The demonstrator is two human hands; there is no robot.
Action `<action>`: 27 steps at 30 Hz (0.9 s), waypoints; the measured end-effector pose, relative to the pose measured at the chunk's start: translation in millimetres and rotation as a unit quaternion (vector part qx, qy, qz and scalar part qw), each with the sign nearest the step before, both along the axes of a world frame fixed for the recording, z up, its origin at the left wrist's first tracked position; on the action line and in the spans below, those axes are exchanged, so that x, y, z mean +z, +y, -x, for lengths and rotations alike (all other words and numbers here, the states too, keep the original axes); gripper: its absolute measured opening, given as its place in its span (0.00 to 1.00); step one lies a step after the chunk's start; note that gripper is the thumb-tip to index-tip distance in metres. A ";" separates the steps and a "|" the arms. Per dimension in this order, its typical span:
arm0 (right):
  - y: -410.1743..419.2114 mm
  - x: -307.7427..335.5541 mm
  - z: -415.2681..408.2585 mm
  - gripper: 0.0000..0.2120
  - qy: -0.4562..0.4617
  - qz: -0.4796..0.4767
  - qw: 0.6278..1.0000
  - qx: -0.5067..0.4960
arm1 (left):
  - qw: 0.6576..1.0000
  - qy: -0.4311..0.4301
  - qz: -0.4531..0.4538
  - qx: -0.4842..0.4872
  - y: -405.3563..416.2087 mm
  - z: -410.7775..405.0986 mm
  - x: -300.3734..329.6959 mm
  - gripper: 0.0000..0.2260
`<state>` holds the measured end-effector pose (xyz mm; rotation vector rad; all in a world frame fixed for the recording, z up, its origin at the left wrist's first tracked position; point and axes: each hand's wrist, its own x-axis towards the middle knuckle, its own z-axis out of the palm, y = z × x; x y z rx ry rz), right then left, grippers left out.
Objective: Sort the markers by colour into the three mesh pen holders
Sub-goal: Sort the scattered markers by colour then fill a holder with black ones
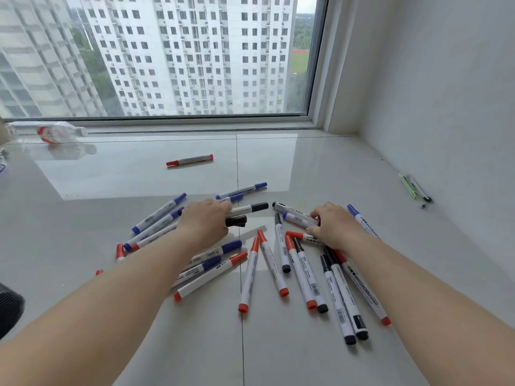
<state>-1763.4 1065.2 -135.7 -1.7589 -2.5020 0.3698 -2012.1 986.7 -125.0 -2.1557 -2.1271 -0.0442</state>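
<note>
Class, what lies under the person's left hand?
Under the left hand, a black marker pokes out, gripped. Another black-capped marker emerges beside it. Their covered barrels cannot be seen.

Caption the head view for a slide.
Both hands, left and right, gather scattered red, blue and black markers on a glossy floor below a window.

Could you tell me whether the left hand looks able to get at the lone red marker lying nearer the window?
Probably yes. The red marker lies by itself on bare floor beyond the left hand, with nothing between them, though that hand already seems to hold a black marker and would have to stretch forward.
</note>
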 end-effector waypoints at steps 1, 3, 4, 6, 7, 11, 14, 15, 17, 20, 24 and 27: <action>0.5 -0.1 1.7 0.18 -0.005 0.001 1.000 0.001 | 1.000 0.000 -0.028 -0.003 -2.5 2.7 -0.3 0.05; 1.8 0.0 5.0 0.16 -0.011 0.001 1.000 -0.001 | 0.997 -0.002 -0.078 -0.009 -7.9 7.5 0.0 0.05; 2.0 -0.2 6.3 0.15 -0.012 0.003 1.000 -0.004 | 0.995 -0.003 -0.097 -0.013 -10.7 9.7 -0.2 0.06; 2.1 -2.1 8.9 0.10 -0.021 0.001 1.000 -0.008 | 0.992 -0.022 -0.122 -0.021 -17.6 13.3 -0.4 0.11; 1.8 -3.3 10.3 0.09 -0.030 -0.003 1.000 -0.007 | 0.990 -0.040 -0.130 -0.023 -21.6 14.8 0.2 0.12; -3.4 -5.2 16.2 0.08 -0.042 -0.022 0.999 -0.016 | 0.983 -0.089 -0.159 -0.032 -40.1 18.2 6.3 0.11; -8.0 -6.2 19.8 0.08 -0.046 -0.014 0.998 -0.029 | 0.970 -0.177 -0.168 0.012 -55.5 19.8 11.6 0.10; -9.6 -6.8 20.9 0.10 -0.042 -0.005 0.998 -0.034 | 0.960 -0.218 -0.170 0.030 -60.0 20.5 12.6 0.11; -13.7 -6.5 23.2 0.18 -0.035 0.003 0.998 -0.050 | 0.935 -0.301 -0.174 0.068 -68.4 22.4 13.6 0.11; -22.3 1.0 28.2 0.28 -0.022 -0.047 0.996 -0.079 | 0.892 -0.395 -0.183 0.120 -80.1 28.3 17.2 0.08; -37.6 12.1 41.5 0.20 0.016 -0.136 0.989 -0.061 | 0.827 -0.503 -0.194 0.159 -89.7 30.7 23.5 0.09; -51.7 13.5 61.4 0.16 0.037 -0.100 0.993 -0.054 | 0.787 -0.551 -0.194 0.200 -90.7 24.2 26.2 0.07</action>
